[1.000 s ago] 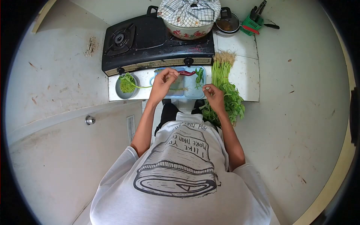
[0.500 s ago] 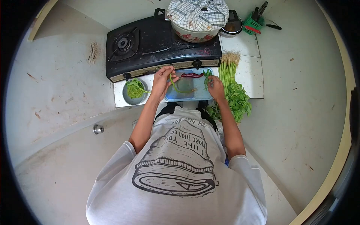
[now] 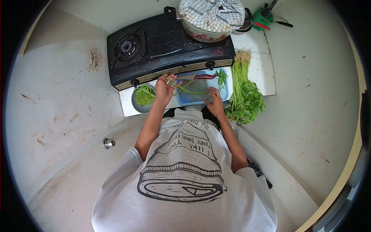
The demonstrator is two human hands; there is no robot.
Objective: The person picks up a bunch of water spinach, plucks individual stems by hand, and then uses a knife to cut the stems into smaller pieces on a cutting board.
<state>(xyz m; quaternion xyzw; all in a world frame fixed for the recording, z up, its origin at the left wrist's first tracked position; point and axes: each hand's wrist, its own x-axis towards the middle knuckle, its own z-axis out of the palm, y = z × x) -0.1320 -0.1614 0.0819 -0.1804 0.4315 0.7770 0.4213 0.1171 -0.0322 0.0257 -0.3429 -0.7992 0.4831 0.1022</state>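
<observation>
A long green stem (image 3: pixel 189 91) stretches between my hands above a blue tray (image 3: pixel 186 102). My left hand (image 3: pixel 165 89) pinches one end of it. The fingertips of my right hand (image 3: pixel 215 102) are closed on the other end, over the tray's right half. Along the tray's far side lies a knife (image 3: pixel 205 76) with a dark red handle, its blade pointing left. Some picked green leaves (image 3: pixel 222 79) rest in the tray's far right corner. Left of my left hand stands a grey bowl (image 3: pixel 136 106) holding small cut green pieces (image 3: pixel 144 98) and leaves.
A large bunch of leafy greens with roots (image 3: pixel 242 77) lies right of the tray. Behind stands a black gas stove (image 3: pixel 162 42) bearing a floral pot (image 3: pixel 205 35) under a checked cloth (image 3: pixel 211 15). A green basket (image 3: pixel 262 20) with utensils is at the far right.
My right hand has left the leaves, which now lie in the tray's corner, and moved down-left to the stem's free end. The stem is now stretched between both hands. The view has shifted slightly.
</observation>
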